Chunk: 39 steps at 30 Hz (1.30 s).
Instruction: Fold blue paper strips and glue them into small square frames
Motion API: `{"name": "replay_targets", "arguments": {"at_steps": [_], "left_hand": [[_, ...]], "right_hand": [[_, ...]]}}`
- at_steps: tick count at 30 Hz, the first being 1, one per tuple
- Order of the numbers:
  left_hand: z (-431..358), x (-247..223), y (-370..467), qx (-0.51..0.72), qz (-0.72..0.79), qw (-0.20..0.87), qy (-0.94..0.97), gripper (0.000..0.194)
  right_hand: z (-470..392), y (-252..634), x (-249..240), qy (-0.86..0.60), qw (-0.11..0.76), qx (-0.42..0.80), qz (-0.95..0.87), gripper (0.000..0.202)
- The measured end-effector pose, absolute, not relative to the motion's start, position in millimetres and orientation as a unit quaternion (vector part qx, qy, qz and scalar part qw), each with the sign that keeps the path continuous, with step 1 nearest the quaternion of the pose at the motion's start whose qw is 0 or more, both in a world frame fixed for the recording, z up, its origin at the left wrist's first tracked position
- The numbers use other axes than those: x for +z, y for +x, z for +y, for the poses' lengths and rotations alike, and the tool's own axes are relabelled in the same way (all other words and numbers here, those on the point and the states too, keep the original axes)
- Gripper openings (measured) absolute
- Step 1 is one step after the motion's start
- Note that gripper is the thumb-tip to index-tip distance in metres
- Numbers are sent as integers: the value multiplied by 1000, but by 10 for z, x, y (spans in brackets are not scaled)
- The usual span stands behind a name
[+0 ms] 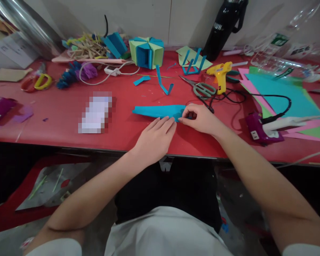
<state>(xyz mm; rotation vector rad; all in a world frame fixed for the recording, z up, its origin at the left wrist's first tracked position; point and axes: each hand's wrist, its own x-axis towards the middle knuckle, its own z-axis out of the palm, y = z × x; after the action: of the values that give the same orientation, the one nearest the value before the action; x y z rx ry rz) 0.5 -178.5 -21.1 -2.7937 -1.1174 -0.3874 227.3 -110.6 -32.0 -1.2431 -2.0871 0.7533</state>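
A folded strip of blue paper point(157, 111) lies on the red table in front of me. My left hand point(156, 138) rests on its near edge, fingers stretched out and flat. At the paper's right end, my right hand point(197, 117) pinches it between thumb and fingers. Beyond the paper are a bent blue paper strip point(162, 85) and a small blue scrap point(142, 80). Green-handled scissors point(202, 89) and a yellow hot glue gun point(220, 75) lie just behind my right hand.
A phone point(96, 113) lies left. At the back stand a blue and green paper box point(147, 53), a blue paper frame point(193, 64) and a black bottle point(224, 28). Right are coloured sheets point(282, 92), a purple power socket point(258, 128) with cables, and plastic bottles point(285, 65).
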Motion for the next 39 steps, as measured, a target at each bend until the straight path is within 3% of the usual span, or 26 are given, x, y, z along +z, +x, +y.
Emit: {"name": "replay_targets", "arguments": {"at_steps": [12,20,27,33,39], "left_hand": [[-1859,-204,210,-126,-451,41,-883,48],[-1826,-217,330,-146,-460,58,-874,44],[-1773,-255,447,-155,-442,22,-883,40],[-1786,-242,465,-149,-452,39,-879,45],[-1753,-233,591,-154,-447,8,-881,42]], "right_hand": [[-1128,2392,-322,-440,321,321,-775,5],[-1098,2506,-319,-425,305,335,-784,14],[-1061,2610,-328,-444,357,306,-763,26],[-1016,2623,-379,-433,316,254,-805,38],[-1016,2624,-374,-415,307,227,-826,36]]}}
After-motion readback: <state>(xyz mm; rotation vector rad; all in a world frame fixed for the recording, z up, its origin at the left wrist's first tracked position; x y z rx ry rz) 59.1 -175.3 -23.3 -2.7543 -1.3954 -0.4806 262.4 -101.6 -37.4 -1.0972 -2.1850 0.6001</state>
